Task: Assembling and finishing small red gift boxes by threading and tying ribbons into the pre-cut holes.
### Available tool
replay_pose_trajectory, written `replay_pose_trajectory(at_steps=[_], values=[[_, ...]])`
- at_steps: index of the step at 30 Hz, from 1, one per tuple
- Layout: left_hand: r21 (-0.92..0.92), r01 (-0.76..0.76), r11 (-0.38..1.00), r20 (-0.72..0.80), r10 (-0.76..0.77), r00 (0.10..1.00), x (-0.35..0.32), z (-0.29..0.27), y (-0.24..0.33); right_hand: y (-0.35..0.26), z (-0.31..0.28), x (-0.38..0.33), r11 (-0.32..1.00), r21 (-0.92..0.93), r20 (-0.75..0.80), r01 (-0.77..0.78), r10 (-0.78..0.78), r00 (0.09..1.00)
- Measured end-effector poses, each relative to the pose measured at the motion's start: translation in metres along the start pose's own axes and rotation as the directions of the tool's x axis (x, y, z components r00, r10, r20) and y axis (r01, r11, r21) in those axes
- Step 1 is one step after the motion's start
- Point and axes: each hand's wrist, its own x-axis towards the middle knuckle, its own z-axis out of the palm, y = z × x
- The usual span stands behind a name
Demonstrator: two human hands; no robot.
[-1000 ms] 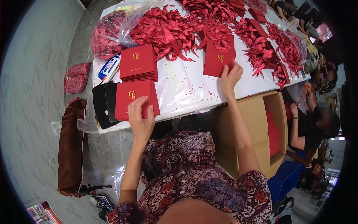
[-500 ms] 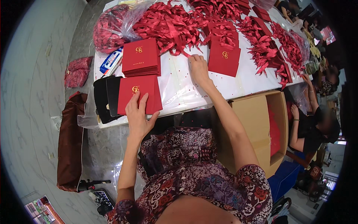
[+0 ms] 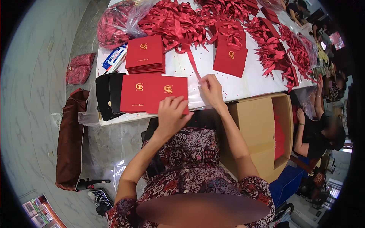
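Note:
My left hand [image 3: 173,115] has its fingers over the lower right part of a red card [image 3: 167,85] with a gold emblem, its thumb at the corner. That card overlaps another red card [image 3: 131,91] of the same kind to its left. A little to the right, my right hand [image 3: 212,90] pinches the near end of a red satin ribbon [image 3: 193,65]. From there the ribbon runs back to a large tangled heap of ribbons [image 3: 173,24]. Behind the two cards stands a neat stack of red cards [image 3: 144,53].
More red cards [image 3: 230,62] and ribbon-tied bundles [image 3: 268,49] lie farther right on the white table [image 3: 239,85]. A bagged ribbon bundle [image 3: 114,26], a blue-and-white packet [image 3: 114,57] and a black pouch [image 3: 104,89] sit left. An open cardboard box [image 3: 254,121] stands by the near edge. Another person [image 3: 323,129] is at right.
My left hand has moved right, and the top red card has slid with it, uncovering the card beneath. My right hand has come nearer, drawing the ribbon out from the heap.

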Motion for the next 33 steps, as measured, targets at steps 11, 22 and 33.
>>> replay_pose_trajectory(at_steps=[11, 22, 33], values=[[-0.27, 0.023, 0.963, 0.048, -0.011, 0.999, 0.008, 0.055, 0.029, 0.006, -0.021, -0.049, 0.765, 0.501, 0.193, -0.406, 0.358, 0.914], [-0.761, 0.372, 0.532, 0.162, -0.399, 0.903, 0.022, 0.049, 0.012, -0.035, -0.017, -0.053, 0.975, 0.191, 0.12, -0.11, 0.088, 0.989], [-0.089, 0.08, 0.993, 0.007, -0.08, 0.997, 0.0, 0.048, 0.007, -0.064, -0.084, -0.055, 0.933, 0.332, -0.282, 0.141, -0.044, 0.958]])
